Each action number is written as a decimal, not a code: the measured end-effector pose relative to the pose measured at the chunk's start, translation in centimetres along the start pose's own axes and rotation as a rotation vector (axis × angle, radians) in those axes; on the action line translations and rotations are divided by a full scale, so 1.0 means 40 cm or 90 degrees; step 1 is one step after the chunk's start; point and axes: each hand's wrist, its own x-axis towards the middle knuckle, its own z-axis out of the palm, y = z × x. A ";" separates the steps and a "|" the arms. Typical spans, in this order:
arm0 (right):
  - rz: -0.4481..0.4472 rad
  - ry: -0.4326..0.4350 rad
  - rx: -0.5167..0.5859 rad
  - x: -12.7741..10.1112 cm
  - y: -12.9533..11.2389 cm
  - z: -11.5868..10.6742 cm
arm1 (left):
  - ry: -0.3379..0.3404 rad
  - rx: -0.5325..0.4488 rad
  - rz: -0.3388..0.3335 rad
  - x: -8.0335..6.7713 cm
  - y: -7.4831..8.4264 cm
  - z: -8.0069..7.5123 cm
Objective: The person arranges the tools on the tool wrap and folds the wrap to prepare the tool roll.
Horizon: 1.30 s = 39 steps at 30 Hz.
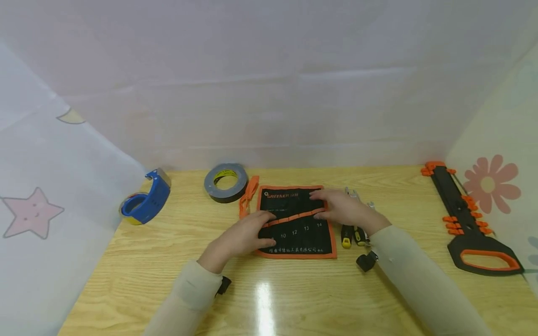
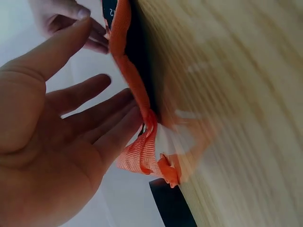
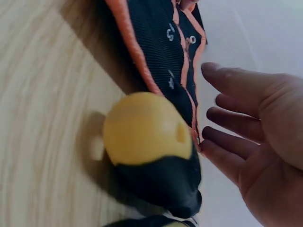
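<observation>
A black tool pouch (image 1: 295, 239) with orange edging and numbered pockets lies flat on the wooden table. My left hand (image 1: 241, 235) is at its left side, fingers spread and relaxed; in the left wrist view its fingertips (image 2: 124, 98) come right to the orange edge. On the other side, my right hand (image 1: 342, 207) reaches over the upper right part with loosely extended fingers. The right wrist view shows its fingertips (image 3: 208, 135) beside the pouch's edge. An orange strap (image 1: 249, 196) bunches up at the pouch's left. Neither hand grips anything.
Yellow-and-black screwdrivers (image 1: 346, 236) and several wrenches (image 1: 354, 193) lie right of the pouch, partly under my right forearm. A tape roll (image 1: 227, 183) and a blue tape dispenser (image 1: 151, 198) sit to the left. Far right lies a black-and-orange tool holder (image 1: 462, 214).
</observation>
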 end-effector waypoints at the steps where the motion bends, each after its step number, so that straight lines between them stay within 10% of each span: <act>1: 0.001 -0.015 -0.003 0.005 0.002 0.003 | -0.010 0.000 -0.003 0.003 -0.001 0.000; 39: -0.009 0.039 -0.052 -0.084 -0.032 0.076 | -0.055 -0.008 -0.004 0.077 -0.039 -0.021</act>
